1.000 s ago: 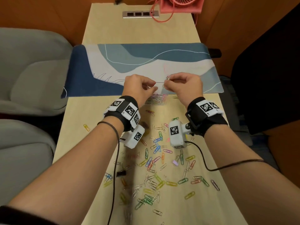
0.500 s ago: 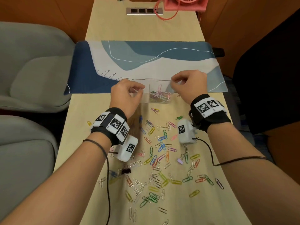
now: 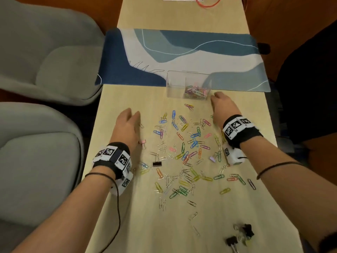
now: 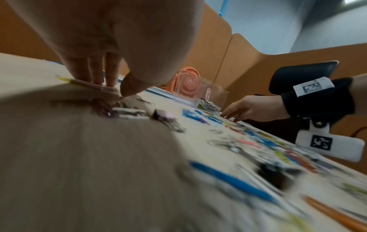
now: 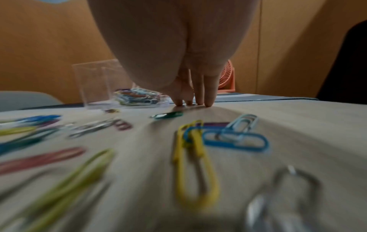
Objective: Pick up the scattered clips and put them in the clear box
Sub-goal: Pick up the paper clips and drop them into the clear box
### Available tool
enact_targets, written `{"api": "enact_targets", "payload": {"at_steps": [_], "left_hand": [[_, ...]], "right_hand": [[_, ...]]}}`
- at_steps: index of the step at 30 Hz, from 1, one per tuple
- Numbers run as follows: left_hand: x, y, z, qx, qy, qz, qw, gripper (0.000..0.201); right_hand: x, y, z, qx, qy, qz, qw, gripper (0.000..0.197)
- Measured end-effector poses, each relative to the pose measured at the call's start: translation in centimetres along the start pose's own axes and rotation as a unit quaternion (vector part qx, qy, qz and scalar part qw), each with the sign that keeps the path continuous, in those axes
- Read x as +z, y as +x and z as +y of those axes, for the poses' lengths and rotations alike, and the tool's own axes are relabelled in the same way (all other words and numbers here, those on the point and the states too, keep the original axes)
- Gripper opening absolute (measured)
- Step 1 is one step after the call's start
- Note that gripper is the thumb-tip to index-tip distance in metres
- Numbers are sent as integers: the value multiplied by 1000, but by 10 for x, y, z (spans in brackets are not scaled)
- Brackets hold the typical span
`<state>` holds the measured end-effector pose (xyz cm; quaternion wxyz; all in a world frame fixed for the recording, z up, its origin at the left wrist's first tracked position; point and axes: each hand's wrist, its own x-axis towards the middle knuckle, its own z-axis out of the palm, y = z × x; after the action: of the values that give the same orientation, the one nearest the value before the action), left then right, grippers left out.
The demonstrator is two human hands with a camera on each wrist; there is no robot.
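The clear box (image 3: 188, 83) stands at the desk mat's near edge with a heap of coloured clips (image 3: 196, 91) in its right part. Scattered paper clips (image 3: 184, 154) cover the table between my hands. My left hand (image 3: 132, 114) lies low at the left of the scatter. In the left wrist view its fingertips (image 4: 99, 81) touch the table on a pale clip (image 4: 79, 81). My right hand (image 3: 216, 96) is just right of the box's near corner. Its straight fingertips (image 5: 208, 103) touch the table, with a green clip (image 5: 166, 115) just before them. Neither hand holds anything.
A black binder clip (image 3: 157, 163) lies among the paper clips; more binder clips (image 3: 240, 234) sit at the near right. The blue desk mat (image 3: 182, 52) spans the table behind the box. Grey chairs (image 3: 45, 70) stand left, an orange fan (image 5: 228, 78) at the back.
Both hands have come down from over the box to the table. The left hand moved left and toward me; the right hand, which pinched a clip, now touches the table empty.
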<state>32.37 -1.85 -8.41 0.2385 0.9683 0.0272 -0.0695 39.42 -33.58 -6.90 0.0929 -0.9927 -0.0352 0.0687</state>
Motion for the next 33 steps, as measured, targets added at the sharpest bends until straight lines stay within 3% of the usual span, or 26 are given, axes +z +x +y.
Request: {"api": "enact_targets", "payload": {"at_steps": [2,4,7,11,16,22,27,33], "left_hand": [[3,-13,2,-4,-13,-12,1000,55],[7,-23,1,3,-51,-19,999,54],[4,-36,3,48,-58,-1,997,55],[-6,-56,1,62,-26,56,996,42],[-2,-68,-9,60,-25,65,996,28],[-10,-52,1,15,-55,80,995,16],[-24,-30,8,-63,-66,8,996,12],[-26,-18,0,-55,-83,-24,995,1]], "right_hand": [[5,-17,-10,-4,-4,-7,1000,42],[10,-33,-22,-10,5,-20,1000,56],[16,-53,-42,-35,12,-28,999,64],[30,-76,-61,-80,-26,-17,996,50],[31,-97,-67,-64,-23,-24,997,32],[21,-94,-59,-61,-15,-27,998,24],[5,-89,-48,9,129,-21,991,18],[-7,-94,-25,135,323,-12,937,12]]}}
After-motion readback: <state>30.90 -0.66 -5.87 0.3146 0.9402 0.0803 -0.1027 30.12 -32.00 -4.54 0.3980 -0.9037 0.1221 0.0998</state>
